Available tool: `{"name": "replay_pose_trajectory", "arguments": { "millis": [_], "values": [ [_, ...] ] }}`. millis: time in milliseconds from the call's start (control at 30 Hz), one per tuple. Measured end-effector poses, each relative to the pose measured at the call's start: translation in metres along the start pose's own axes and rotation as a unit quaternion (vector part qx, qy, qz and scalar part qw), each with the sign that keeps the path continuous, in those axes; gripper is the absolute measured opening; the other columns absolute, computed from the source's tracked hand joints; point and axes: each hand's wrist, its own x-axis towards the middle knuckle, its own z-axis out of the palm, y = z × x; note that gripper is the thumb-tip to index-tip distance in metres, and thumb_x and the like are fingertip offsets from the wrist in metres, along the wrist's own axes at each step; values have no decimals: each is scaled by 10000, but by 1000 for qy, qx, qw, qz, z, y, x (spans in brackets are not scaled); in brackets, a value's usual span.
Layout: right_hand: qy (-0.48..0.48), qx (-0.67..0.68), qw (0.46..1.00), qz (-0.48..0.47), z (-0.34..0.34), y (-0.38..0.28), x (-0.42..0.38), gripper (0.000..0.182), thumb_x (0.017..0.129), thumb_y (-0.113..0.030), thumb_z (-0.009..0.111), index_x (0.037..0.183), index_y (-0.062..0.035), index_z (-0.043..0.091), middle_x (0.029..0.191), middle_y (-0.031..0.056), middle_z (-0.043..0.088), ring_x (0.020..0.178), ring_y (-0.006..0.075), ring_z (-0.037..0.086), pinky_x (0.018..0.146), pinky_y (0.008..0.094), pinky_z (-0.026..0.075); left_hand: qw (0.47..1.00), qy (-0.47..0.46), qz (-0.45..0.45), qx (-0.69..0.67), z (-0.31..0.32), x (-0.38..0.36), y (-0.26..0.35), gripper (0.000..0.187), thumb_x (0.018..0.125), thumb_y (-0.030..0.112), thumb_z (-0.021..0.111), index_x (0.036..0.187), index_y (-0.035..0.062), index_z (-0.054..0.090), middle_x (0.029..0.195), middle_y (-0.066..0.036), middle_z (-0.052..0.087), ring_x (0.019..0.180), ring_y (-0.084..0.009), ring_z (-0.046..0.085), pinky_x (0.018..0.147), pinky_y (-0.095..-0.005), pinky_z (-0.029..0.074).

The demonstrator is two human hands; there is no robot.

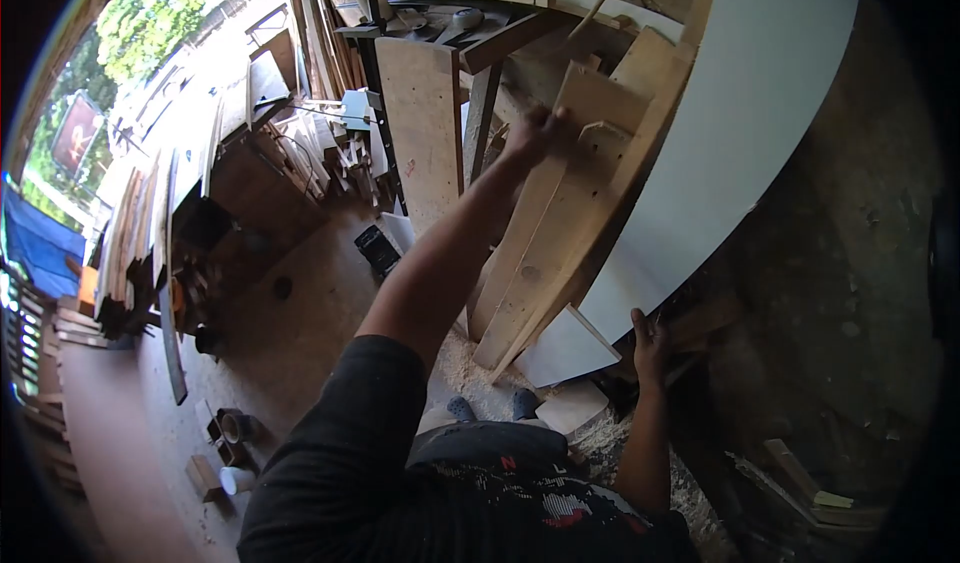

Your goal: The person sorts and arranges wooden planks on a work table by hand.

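Leaning against a wall at centre-right of the frame: a stack of bare wooden planks (560, 213), tilted, lower ends resting in sawdust (470, 363) on the floor. Just right of them, touching: a large white panel (730, 133), also tilted, running from upper right down toward centre.

Left hand (537, 131): arm raised to upper centre, fingers closed over the top edge of the planks.

Right hand (650, 341): lower right of centre, at the bottom edge of the white panel; fingers curled there, grip partly hidden, so whether it clasps the panel cannot be told.

Below the planks: a small white offcut (560, 348).

Upper centre: a cluttered workbench (450, 23). Left of frame: stacked timber (125, 253). Lower left: small cans (235, 428) on the floor.
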Motion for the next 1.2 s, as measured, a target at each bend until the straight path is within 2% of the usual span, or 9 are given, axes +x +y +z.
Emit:
{"name": "replay_pose_trajectory", "arguments": {
  "millis": [267,433,500,700,767,800,933,1033,1200],
  "values": [
    [12,70,997,-28,7,-5,0,437,969,-323,595,1199,48,576,1094,98,656,999,157,571,911,304,429,992,83,52,-83,-71,16,80,492,898,495,637,851,6,654,717,-21,620,678,-93,544,638,-295,462],
    [-5,51,999,0,5,-4,0,424,974,-317,588,1194,45,578,1116,96,651,1032,157,566,943,302,416,960,244,85,-108,-113,50,151,504,906,506,613,880,5,662,716,-25,601,691,-111,520,636,-330,445],
    [-3,76,997,-3,6,-3,-1,427,975,-319,586,1196,46,575,1128,97,645,1047,159,562,947,302,414,974,125,92,-167,-148,78,166,543,916,516,597,1204,56,609,950,-40,652,876,-154,590,791,-331,492],
    [15,48,999,-14,13,-32,-8,451,973,-310,587,1241,49,533,1197,146,604,1087,195,557,960,324,416,962,190,151,-123,-215,37,263,446,968,472,538,1107,58,623,918,-26,620,842,-139,565,751,-317,483],
    [78,-24,995,-57,17,-33,-13,454,972,-288,587,1267,49,508,1239,168,575,1105,224,554,969,343,417,941,17,256,-222,-274,54,256,372,1000,418,497,1088,81,630,876,-9,602,796,-123,550,710,-298,485],
    [137,-74,983,-99,17,-28,-17,452,973,-272,585,1278,49,497,1258,177,559,1114,240,552,974,354,417,932,97,238,-254,-281,39,273,324,1016,377,476,1059,93,628,834,2,583,747,-115,534,669,-274,477],
    [297,-234,881,-283,19,-90,-40,390,971,-179,568,1278,46,482,1267,181,523,1128,289,538,981,393,424,931,-57,263,-246,-339,-5,304,368,1017,406,441,1125,85,586,874,-64,630,772,-184,624,671,-313,538],
    [251,-183,860,-404,33,-124,-42,330,968,-128,546,1245,45,500,1194,172,542,1111,298,534,981,398,427,938,-43,282,-198,-348,-61,325,370,1010,393,450,1146,68,562,906,-86,630,819,-207,633,702,-336,545],
    [-23,-58,928,-368,86,-143,-38,300,880,-98,619,1144,12,528,1113,194,538,1057,344,528,906,435,433,946,-14,277,-166,-409,-137,360,379,993,400,462,1112,54,556,898,-83,606,818,-205,600,726,-339,513]
  ]
}}
